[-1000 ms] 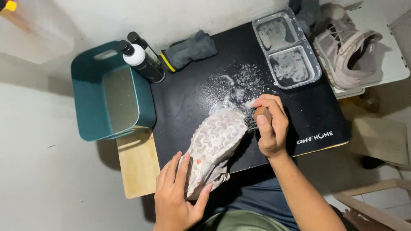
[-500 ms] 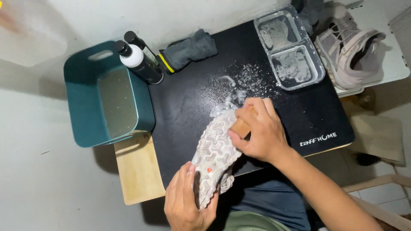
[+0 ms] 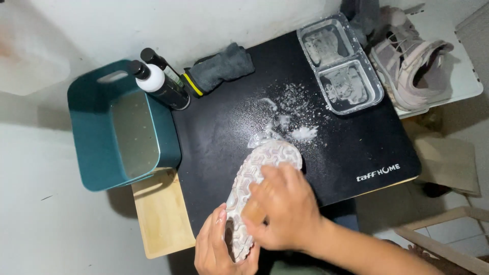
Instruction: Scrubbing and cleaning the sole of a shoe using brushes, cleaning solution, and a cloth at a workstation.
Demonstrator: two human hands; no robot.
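Observation:
A pale shoe (image 3: 260, 168) lies sole-up on the black mat (image 3: 356, 147), its toe pointing away from me. My left hand (image 3: 216, 249) grips the heel end at the near edge of the mat. My right hand (image 3: 282, 206) is closed on a wooden-handled brush (image 3: 256, 213) pressed against the middle of the sole; the bristles are hidden under the fingers. White foam (image 3: 290, 119) is spattered on the mat just beyond the toe.
A teal tub (image 3: 89, 137) of water stands at the left, with two dark pump bottles (image 3: 160, 81) and a grey cloth (image 3: 221, 69) behind the mat. A clear two-part tray (image 3: 340, 63) sits at the back right, the second shoe (image 3: 410, 66) beside it. A wooden board (image 3: 160, 216) lies at the left front.
My right hand has moved with the brush from the toe end down the sole toward the heel. The left hand has stayed on the heel end.

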